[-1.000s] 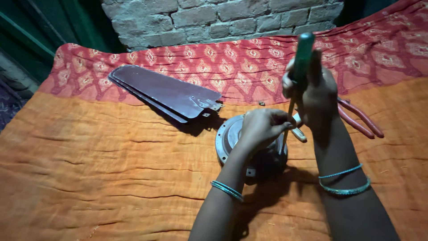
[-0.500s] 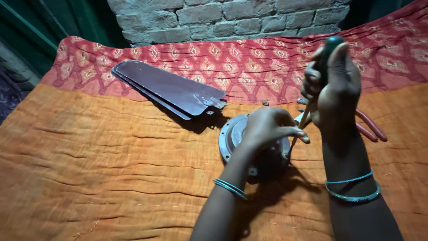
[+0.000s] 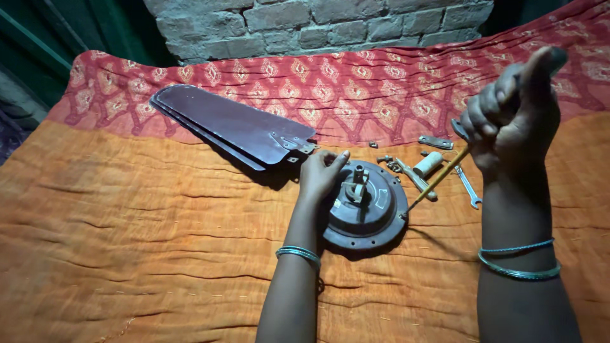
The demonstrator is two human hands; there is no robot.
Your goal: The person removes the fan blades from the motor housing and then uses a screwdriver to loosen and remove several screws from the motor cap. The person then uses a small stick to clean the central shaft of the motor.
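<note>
Fingers of our right hand are curled tight round a screwdriver, its tip at the right rim of the fan motor lying on the orange cloth. Our left hand rests spread on the motor's left edge, bracing it. We judge we are levering at the rim; steady pressure is needed next.

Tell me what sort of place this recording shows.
Probably a home or small informal repair spot, not a fitted workshop: a bare brick wall, an orange cloth as the work surface, and a ceiling fan motor with stacked fan blades on it.
</note>
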